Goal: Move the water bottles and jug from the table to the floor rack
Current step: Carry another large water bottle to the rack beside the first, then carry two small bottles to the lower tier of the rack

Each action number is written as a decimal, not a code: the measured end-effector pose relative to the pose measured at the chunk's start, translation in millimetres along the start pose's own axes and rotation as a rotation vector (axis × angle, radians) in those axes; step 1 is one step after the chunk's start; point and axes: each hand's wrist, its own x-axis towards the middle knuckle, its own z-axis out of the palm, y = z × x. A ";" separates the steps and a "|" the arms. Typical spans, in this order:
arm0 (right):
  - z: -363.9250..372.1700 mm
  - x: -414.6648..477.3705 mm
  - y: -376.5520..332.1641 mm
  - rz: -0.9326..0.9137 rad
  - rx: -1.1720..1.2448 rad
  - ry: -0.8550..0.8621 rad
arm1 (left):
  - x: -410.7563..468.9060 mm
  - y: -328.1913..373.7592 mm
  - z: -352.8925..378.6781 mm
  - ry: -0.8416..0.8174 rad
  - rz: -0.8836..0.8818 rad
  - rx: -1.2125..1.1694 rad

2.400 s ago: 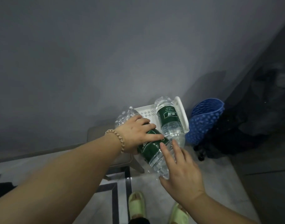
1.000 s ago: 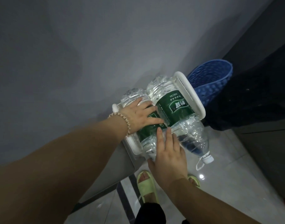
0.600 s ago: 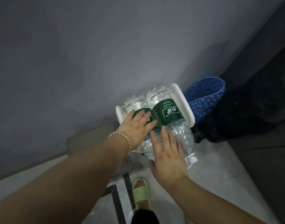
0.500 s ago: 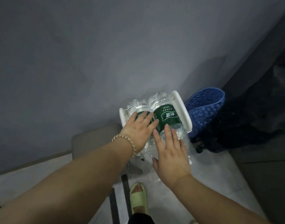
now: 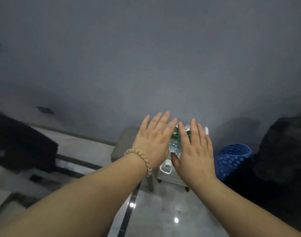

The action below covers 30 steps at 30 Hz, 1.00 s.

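Bottles (image 5: 174,143): lying in rack (image 5: 170,178), green labels partly showing.
Rack: white, on floor (image 5: 163,211) by wall (image 5: 146,65), between stool (image 5: 124,142) and blue basket (image 5: 231,161).
Left hand (image 5: 151,142): fingers straight, spread, over bottles.
Right hand (image 5: 194,149): fingers straight, close together; contact unclear.

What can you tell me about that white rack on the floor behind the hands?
The white rack looks like plastic, with a slotted front, a rounded rim and small dark feet on the floor. It stands by the wall, between a grey stool and a blue basket. Clear bottles with green labels lie in it. The open left hand and right hand hide most of it; contact cannot be told.
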 end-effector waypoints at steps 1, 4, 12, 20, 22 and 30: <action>-8.1 -4.1 -15.6 -0.034 0.017 0.021 | -14.4 -7.7 -13.6 0.006 -0.034 0.017; -25.5 -22.2 -70.7 -0.137 0.057 0.044 | -63.5 -32.0 -49.2 0.008 -0.140 0.033; -45.6 -125.9 -254.8 -0.431 0.191 0.057 | -277.7 -118.4 -126.9 0.060 -0.448 0.127; -42.0 -300.7 -458.4 -0.596 0.338 -0.024 | -553.8 -188.4 -196.0 0.025 -0.673 0.185; -39.9 -343.6 -506.7 -0.634 0.346 -0.067 | -619.6 -207.4 -213.0 -0.005 -0.713 0.208; -34.1 -419.6 -657.1 -0.784 0.316 -0.093 | -775.1 -293.0 -239.6 -0.011 -0.903 0.197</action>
